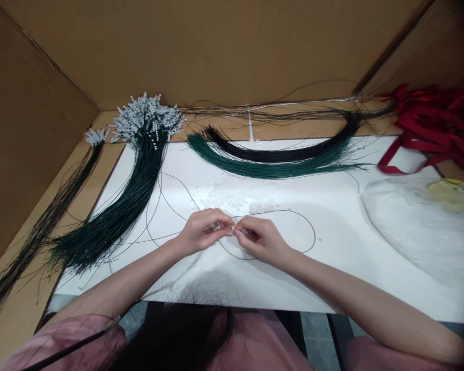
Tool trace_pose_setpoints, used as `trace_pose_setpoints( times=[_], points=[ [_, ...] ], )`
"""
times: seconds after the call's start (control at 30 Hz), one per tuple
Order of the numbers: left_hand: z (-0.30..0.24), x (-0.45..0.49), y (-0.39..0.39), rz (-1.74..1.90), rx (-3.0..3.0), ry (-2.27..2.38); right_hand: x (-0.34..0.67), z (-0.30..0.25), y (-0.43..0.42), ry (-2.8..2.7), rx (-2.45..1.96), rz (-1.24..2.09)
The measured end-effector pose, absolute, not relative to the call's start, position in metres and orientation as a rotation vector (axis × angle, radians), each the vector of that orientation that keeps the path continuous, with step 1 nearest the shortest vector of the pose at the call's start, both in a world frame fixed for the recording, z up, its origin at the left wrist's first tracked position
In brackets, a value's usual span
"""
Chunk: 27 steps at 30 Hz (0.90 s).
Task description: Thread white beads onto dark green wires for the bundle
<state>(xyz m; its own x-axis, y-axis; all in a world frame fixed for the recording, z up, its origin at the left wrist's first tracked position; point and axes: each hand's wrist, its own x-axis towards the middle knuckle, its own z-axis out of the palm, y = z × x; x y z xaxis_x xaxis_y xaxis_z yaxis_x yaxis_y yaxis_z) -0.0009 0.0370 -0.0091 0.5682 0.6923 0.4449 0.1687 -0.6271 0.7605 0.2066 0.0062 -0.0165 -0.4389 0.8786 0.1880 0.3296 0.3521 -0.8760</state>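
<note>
My left hand [205, 232] and my right hand [262, 238] meet fingertip to fingertip over the white board [332, 273]. Both are closed in a pinch on a thin dark wire [314, 234], whose loop curves out to the right behind my right hand. Small white beads [232, 230] seem to sit between the fingertips; how they are threaded is hidden. Just beyond my hands lies a scatter of loose white beads [232, 191]. Other wire strands run left from under my left hand.
A thick bundle of green wires [133, 190] with white beaded ends lies left, beside a thinner bundle [58, 214]. Black wires [270, 153] and green wires [263, 169] curve along the back. Red ribbon [429, 118] and a clear plastic bag [421, 221] are right. Brown panels [224, 51] enclose the table.
</note>
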Motion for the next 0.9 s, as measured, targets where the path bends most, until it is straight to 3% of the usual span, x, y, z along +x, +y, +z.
trace_pose_setpoints(
  times=[0.9],
  points=[
    [-0.0067, -0.0006, 0.0373, 0.939, 2.152, 0.694, 0.2059, -0.0156, 0.0067, -1.95, -1.046, 1.028]
  ],
)
